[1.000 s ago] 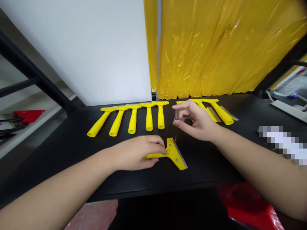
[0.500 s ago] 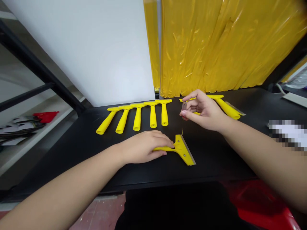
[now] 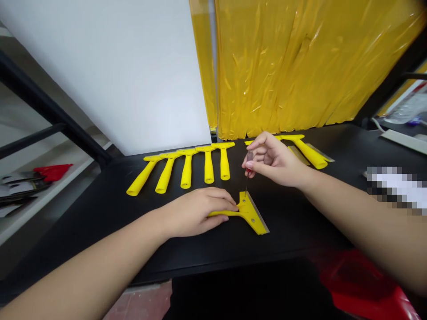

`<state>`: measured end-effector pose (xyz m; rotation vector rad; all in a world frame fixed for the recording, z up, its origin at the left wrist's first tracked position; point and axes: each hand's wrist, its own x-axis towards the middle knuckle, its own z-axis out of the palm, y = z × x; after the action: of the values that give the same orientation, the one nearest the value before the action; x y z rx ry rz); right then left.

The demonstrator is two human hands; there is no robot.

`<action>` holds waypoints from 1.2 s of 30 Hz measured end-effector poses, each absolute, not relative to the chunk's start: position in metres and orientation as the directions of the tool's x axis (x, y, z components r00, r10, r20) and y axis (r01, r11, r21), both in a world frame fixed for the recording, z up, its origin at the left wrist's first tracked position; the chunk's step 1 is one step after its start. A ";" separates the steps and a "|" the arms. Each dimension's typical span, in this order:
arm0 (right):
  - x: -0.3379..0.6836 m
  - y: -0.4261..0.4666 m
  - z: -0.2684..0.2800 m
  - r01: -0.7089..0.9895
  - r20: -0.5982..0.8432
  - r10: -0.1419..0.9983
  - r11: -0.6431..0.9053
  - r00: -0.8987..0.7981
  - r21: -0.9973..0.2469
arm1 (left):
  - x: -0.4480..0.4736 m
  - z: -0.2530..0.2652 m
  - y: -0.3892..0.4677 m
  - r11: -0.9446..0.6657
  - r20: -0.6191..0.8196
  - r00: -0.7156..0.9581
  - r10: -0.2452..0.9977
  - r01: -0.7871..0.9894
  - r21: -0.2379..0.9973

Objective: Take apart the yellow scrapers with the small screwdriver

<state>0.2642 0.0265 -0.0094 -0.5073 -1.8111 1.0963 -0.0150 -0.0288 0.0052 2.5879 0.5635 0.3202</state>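
"Gripping what, exactly?"

"The left hand (image 3: 203, 213) was clamped on the yellow scraper's handle (image 3: 233, 214), over the black table (image 3: 300, 222). The right hand (image 3: 275, 162) pinched a screwdriver (image 3: 249, 163) near 1 of 2 screws (image 3: 253, 220)."

"How would it handle?"

"Light and stiff, I judged. The blade (image 3: 260, 218) looked sharp, so the handle seemed the best hold."

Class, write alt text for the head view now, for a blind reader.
A left hand grips a yellow scraper at a black table; the right hand holds a slim screwdriver near its bladed end. More yellow handles lie behind.
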 end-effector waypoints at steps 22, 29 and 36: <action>0.266 0.018 -0.002 -0.055 0.559 0.654 0.623 -0.510 -0.780 | -0.016 0.001 -0.025 -0.823 0.148 0.886 0.440 0.332 0.461; 0.265 0.016 0.000 -0.038 0.553 0.651 0.629 -0.521 -0.776 | -0.015 0.001 -0.025 -0.825 0.142 0.888 0.438 0.334 0.455; 0.266 0.015 0.001 -0.035 0.517 0.668 0.594 -0.535 -0.804 | -0.016 0.001 -0.025 -0.825 0.136 0.888 0.440 0.340 0.451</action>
<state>0.2656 0.0147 0.0014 -0.5055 -1.9355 1.0000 -0.0161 -0.0249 0.0008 2.6331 0.5714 0.3272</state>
